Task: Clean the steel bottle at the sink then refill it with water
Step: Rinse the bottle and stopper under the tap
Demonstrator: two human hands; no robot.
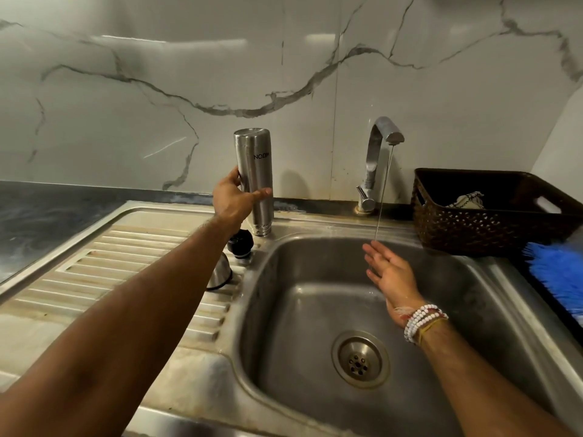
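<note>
The steel bottle stands upside down, mouth down, on the sink's back rim at the left corner of the basin. My left hand holds it low on the body, thumb across the front and fingers on its left side. Its black stopper and a steel cup lid lie on the draining board just below that hand. A thin stream of water runs from the tap. My right hand is flat and open under the stream, over the basin, holding nothing.
The ribbed draining board stretches to the left, and the drain sits in the basin floor. A dark woven basket with a cloth stands right of the tap. A blue brush lies at the right edge.
</note>
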